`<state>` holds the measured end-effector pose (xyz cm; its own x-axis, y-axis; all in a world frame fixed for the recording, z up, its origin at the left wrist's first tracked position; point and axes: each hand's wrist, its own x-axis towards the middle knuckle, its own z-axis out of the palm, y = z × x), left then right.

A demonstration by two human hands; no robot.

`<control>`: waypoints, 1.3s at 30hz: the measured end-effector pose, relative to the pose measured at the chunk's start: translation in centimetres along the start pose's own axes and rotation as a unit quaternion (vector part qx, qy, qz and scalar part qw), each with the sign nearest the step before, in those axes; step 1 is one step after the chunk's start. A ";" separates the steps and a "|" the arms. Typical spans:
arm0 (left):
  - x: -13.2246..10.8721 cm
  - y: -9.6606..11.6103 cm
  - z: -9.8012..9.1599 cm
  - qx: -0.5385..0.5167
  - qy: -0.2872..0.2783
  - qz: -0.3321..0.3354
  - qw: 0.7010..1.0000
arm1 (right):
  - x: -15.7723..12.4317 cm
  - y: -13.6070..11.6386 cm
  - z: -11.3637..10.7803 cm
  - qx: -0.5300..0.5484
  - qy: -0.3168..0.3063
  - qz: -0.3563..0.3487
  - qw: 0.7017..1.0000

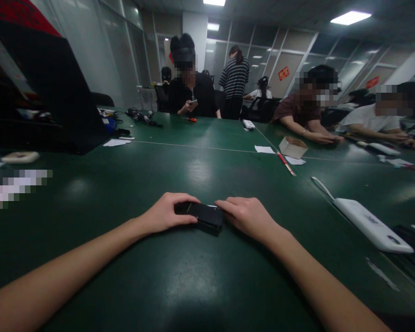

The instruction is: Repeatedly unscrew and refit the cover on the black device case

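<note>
A flat black rectangular box [207,215] with small brass-coloured spots on its upper face lies at the middle of the green table [124,276]. My left hand [164,212] is closed around its left end, thumb along the near side and fingers along the far side. At the right end, my right hand [247,216] has its fingers drawn together against the far corner; the thumb is mostly hidden. What the box is, I cannot tell.
To the right lies a white power bank [370,223] with a cable loop. Farther off are a small open carton [293,147], paper slips [264,149] and a red-handled screwdriver [191,119]. A large black panel [55,92] stands at left. Several people sit around the table.
</note>
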<state>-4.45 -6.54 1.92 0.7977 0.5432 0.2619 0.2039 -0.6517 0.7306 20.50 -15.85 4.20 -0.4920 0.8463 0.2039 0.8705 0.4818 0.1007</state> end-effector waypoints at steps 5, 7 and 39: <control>0.0 -0.1 -0.1 -0.008 0.000 -0.013 1.000 | 0.1 -0.4 0.1 0.000 -0.006 0.009 1.000; 0.1 -0.1 0.1 -0.012 0.000 -0.015 1.000 | 0.2 -0.3 0.2 0.061 -0.014 0.011 0.998; 0.3 -1.0 0.5 -0.217 0.141 -0.067 0.964 | -0.1 0.8 0.3 0.245 0.109 -0.005 0.963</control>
<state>-4.14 -5.93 0.96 0.5821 0.7694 0.2629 -0.0113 -0.3156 0.9488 21.22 -15.50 3.98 -0.4386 0.7995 0.4103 0.7291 0.5835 -0.3577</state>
